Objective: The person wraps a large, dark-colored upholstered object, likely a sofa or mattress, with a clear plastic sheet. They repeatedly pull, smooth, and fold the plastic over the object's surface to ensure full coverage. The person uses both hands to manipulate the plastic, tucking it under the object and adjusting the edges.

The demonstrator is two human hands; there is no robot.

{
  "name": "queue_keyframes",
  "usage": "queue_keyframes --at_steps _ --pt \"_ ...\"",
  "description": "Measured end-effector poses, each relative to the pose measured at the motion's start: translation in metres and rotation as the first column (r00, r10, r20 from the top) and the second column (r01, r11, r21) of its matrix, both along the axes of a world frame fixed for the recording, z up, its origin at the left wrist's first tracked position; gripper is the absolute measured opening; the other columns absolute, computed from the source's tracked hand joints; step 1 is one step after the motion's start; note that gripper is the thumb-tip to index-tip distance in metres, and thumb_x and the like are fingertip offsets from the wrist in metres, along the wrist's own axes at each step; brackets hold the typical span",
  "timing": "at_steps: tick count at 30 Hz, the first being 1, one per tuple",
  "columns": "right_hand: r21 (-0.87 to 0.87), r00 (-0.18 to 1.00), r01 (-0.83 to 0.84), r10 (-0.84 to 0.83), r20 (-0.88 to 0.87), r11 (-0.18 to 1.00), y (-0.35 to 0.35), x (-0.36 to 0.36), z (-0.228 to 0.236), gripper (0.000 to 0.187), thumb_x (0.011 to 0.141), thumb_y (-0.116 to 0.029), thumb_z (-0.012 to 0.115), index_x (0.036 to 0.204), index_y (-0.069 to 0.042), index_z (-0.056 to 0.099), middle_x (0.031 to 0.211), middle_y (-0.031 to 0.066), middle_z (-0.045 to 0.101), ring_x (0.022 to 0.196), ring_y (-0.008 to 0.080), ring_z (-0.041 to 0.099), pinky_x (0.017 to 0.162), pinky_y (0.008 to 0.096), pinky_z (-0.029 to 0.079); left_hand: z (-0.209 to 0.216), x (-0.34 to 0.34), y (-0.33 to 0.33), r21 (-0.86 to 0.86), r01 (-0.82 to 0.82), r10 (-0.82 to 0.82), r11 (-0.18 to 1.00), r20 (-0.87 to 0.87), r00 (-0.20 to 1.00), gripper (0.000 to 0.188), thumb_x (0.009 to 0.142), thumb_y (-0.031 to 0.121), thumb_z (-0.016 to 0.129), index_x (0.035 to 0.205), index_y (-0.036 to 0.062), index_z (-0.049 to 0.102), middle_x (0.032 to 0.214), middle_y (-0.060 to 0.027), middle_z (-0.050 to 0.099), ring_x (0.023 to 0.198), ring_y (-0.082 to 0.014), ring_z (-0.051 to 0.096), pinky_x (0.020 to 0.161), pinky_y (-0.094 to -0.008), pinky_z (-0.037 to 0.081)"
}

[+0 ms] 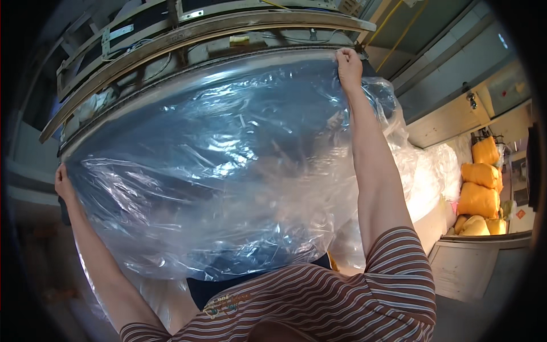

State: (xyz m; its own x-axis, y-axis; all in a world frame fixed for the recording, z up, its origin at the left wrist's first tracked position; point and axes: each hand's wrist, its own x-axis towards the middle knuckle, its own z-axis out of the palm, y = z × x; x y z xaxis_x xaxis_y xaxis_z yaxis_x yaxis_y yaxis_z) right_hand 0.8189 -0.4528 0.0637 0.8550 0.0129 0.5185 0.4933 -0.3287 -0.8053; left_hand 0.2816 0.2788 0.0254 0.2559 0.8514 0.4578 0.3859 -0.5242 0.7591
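Well, both bare arms stretch out far and wide. The left hand is low on the left, with its fingers curled closed on one corner of a big, shiny, see-through plastic sheet. The right hand is higher up, pinching the sheet's other far corner with bent fingers. The sheet spreads between the two arms, wrinkled, and comes back close to the brown striped shirt. It covers much of what is under it. Just past its far edge runs a long tan bar. On the right are a heap of crumpled clear plastic and a stack of puffy orange bundles
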Motion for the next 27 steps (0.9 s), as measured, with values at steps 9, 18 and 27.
queue_keyframes --at_steps 9,18,27 --pt "-0.185 0.997 0.075 -0.074 0.013 0.98 0.018 0.046 -0.01 0.022 0.078 -0.021 0.069 0.089 -0.002 0.066 0.077 0.0081 0.061 0.072 0.0179 0.057 0.071 0.0309 0.046 -0.002 0.041 0.053 -0.107 0.056 -0.056 0.993 0.011 0.998 0.038 0.089 0.036 0.062 0.11 0.0043 0.068 0.105 -0.0039 0.067 0.097 -0.0128 0.059 0.086 -0.0256 0.043" --pt "-0.216 0.95 0.297 -0.267 0.16 0.93 0.034 0.049 -0.007 0.038 0.07 -0.026 0.074 0.088 -0.002 0.051 0.096 0.0174 0.049 0.094 0.0314 0.047 0.086 0.0378 0.04 -0.011 0.026 0.129 0.023 -0.169 0.17 0.985 -0.171 0.97 0.048 0.085 0.038 0.065 0.111 -0.0015 0.064 0.103 -0.0103 0.065 0.092 -0.0178 0.057 0.082 -0.0292 0.043" --pt "-0.147 0.963 0.268 -0.262 0.055 0.952 0.02 0.053 -0.007 0.033 0.073 -0.024 0.068 0.088 -0.001 0.049 0.101 0.019 0.048 0.097 0.0343 0.047 0.089 0.0392 0.038 -0.022 0.007 0.134 -0.035 -0.103 0.099 0.994 -0.107 0.989 0.049 0.091 0.038 0.048 0.111 -0.0049 0.062 0.106 -0.0157 0.065 0.096 -0.0255 0.059 0.087 -0.0356 0.042"
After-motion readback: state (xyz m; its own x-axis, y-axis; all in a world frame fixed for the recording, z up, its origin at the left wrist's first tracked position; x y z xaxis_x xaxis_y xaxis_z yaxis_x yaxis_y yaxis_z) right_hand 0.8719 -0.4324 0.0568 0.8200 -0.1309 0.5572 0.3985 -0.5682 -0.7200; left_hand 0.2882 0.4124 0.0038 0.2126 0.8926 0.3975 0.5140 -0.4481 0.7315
